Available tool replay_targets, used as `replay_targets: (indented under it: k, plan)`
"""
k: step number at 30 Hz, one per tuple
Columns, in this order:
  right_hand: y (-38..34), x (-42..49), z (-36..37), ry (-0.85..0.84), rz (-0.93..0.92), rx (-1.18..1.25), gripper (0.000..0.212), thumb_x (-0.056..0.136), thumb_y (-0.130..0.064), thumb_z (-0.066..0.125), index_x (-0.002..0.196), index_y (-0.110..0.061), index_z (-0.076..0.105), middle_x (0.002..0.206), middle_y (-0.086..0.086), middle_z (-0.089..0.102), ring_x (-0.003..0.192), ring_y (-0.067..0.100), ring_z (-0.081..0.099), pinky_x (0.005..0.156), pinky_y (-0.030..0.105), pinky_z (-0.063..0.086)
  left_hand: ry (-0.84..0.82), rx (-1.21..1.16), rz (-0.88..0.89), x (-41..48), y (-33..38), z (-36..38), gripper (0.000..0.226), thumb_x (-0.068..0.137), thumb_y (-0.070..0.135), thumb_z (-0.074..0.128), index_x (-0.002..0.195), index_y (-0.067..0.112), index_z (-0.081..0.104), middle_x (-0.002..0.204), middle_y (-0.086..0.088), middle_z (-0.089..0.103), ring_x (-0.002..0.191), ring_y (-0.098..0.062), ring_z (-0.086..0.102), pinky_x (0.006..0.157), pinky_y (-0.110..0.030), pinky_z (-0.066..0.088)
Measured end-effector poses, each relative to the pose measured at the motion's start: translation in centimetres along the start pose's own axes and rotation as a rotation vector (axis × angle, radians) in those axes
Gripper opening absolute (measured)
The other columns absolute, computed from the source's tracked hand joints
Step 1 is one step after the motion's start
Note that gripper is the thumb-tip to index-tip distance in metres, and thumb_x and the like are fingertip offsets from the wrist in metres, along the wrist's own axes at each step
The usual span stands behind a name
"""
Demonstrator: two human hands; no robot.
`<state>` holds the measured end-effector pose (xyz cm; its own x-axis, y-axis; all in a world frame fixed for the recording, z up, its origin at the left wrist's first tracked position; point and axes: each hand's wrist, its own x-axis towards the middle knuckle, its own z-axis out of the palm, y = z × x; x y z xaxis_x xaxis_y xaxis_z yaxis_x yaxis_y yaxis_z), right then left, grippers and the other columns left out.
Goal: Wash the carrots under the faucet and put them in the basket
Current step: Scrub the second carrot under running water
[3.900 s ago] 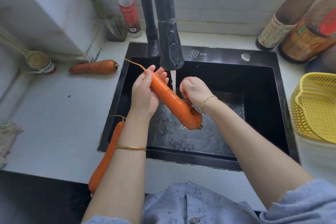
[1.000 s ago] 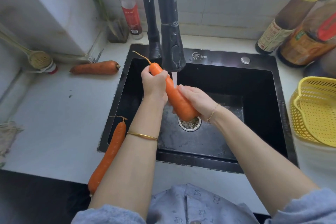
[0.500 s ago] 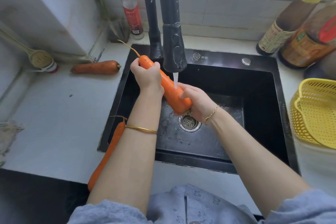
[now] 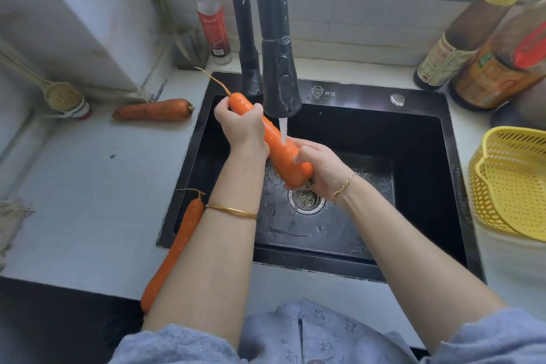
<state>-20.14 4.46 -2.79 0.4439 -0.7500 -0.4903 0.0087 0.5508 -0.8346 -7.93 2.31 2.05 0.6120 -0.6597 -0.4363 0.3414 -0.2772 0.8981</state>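
A long orange carrot (image 4: 277,145) slants over the black sink (image 4: 419,139) under the black faucet (image 4: 280,77), and a thin stream of water falls onto its middle. My left hand (image 4: 242,127) grips its thin upper end. My right hand (image 4: 322,168) wraps round its thick lower end above the drain. A second carrot (image 4: 155,110) lies on the counter left of the sink. A third carrot (image 4: 177,245) lies across the sink's front-left corner, partly hidden by my left forearm. The yellow basket (image 4: 514,183) stands at the right edge.
A red-capped bottle (image 4: 211,15) stands behind the sink at the left. Large brown sauce bottles (image 4: 472,38) crowd the back right corner. A wooden spoon (image 4: 56,91) leans at the far left wall. Jars line the windowsill behind the faucet.
The carrot has slid up and left between my hands, with the stream now hitting its middle. My right hand has shifted down to its thick end.
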Motion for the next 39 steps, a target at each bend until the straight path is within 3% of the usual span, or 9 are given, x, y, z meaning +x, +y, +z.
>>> replay_targets:
  k: [5,15,20,24,27,30,32,35,39]
  plan:
    - [0.0,0.3,0.2,0.036,0.013,0.013,0.062,0.063,-0.021,0.052,0.124,-0.019,0.063,0.104,0.017,0.066,0.084,0.028,0.065,0.059,0.035,0.053,0.007,-0.029,0.006,0.0,-0.2,0.1,0.049,0.096,0.005,0.052,0.141,0.011,0.035,0.138,-0.013,0.046,0.125,-0.027,0.05,0.109,-0.044,0.043]
    - [0.2,0.0,-0.2,-0.03,0.042,0.16,0.067,0.062,-0.022,0.047,0.128,-0.018,0.057,0.101,0.012,0.066,0.088,0.028,0.064,0.058,0.033,0.052,-0.144,-0.115,-0.109,1.2,-0.9,-0.5,0.065,0.087,0.001,0.063,0.144,0.021,0.038,0.135,-0.007,0.053,0.12,-0.025,0.056,0.104,-0.047,0.047]
    - [0.0,-0.5,-0.4,-0.051,0.068,0.136,0.05,0.064,-0.024,0.05,0.112,-0.022,0.061,0.097,0.007,0.067,0.077,0.023,0.067,0.058,0.031,0.054,-0.211,-0.088,-0.131,1.3,-1.7,-1.2,0.054,0.085,0.0,0.065,0.136,0.014,0.052,0.122,-0.011,0.065,0.11,-0.026,0.065,0.093,-0.045,0.055]
    - [0.2,-0.1,-0.7,-0.076,0.081,0.139,0.05,0.063,-0.02,0.048,0.111,-0.016,0.061,0.099,0.013,0.065,0.079,0.029,0.066,0.066,0.043,0.057,-0.189,-0.025,-0.086,1.0,-1.8,-1.4,0.06,0.081,-0.001,0.067,0.137,0.014,0.049,0.123,-0.011,0.061,0.11,-0.026,0.062,0.091,-0.048,0.055]
    - [0.0,0.0,-0.3,-0.007,0.054,0.035,0.036,0.069,-0.025,0.055,0.102,-0.012,0.062,0.091,0.012,0.067,0.073,0.028,0.066,0.064,0.042,0.056,-0.191,0.019,-0.045,0.8,-1.7,-1.5,0.06,0.077,0.0,0.069,0.132,0.014,0.049,0.12,-0.014,0.06,0.108,-0.028,0.063,0.088,-0.048,0.057]
    - [-0.1,0.2,0.2,0.121,-0.069,-0.139,0.019,0.088,-0.034,0.063,0.092,-0.016,0.064,0.093,0.011,0.066,0.077,0.023,0.062,0.072,0.04,0.052,-0.352,0.003,-0.05,0.3,-2.1,-1.9,0.046,0.087,0.003,0.065,0.131,0.002,0.053,0.102,-0.012,0.068,0.097,-0.024,0.069,0.081,-0.039,0.06]
    - [0.0,0.2,0.3,0.13,-0.062,-0.137,0.029,0.097,-0.042,0.05,0.093,-0.016,0.064,0.089,0.01,0.066,0.074,0.02,0.061,0.072,0.037,0.05,-0.529,-0.03,-0.079,0.0,-2.5,-2.6,0.042,0.093,-0.005,0.056,0.134,-0.001,0.049,0.096,-0.006,0.068,0.092,-0.018,0.068,0.075,-0.03,0.059]
    - [0.1,-0.2,-0.6,0.01,0.128,0.054,0.058,0.096,-0.058,0.035,0.096,-0.008,0.064,0.075,0.012,0.064,0.058,0.025,0.061,0.057,0.035,0.052,-0.731,0.008,-0.111,0.4,-3.6,-3.6,0.068,0.085,-0.01,0.063,0.145,0.006,0.036,0.114,-0.009,0.064,0.107,-0.021,0.062,0.087,-0.033,0.056]
    - [0.1,-0.8,-1.1,-0.111,0.287,0.145,0.068,0.099,-0.057,0.025,0.104,0.001,0.06,0.075,0.019,0.063,0.058,0.031,0.063,0.054,0.034,0.054,-0.634,0.096,-0.077,0.6,-4.7,-4.3,0.102,0.065,0.008,0.08,0.152,0.023,0.027,0.136,-0.017,0.052,0.122,-0.028,0.056,0.092,-0.042,0.055]
